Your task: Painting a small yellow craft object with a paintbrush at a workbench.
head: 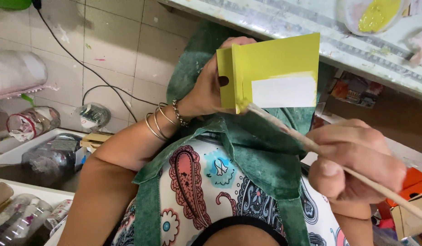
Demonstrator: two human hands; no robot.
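Yellow card (274,59) | left hand (211,89) holds | tiled floor (115,41)

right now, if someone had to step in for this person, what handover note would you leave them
Left hand: holds the yellow-green folded card up over the lap, gripping its left edge.
Right hand: holds the paintbrush by its long wooden handle, bristle tip touching the card's lower left, near the fold.
Paint: a tub of yellow-green paint sits on the worktable, upper right.
Done: most of the card's face is painted yellow-green.
Left: a white rectangle at the lower right of the card is unpainted. Whether it is meant to stay white cannot be told.
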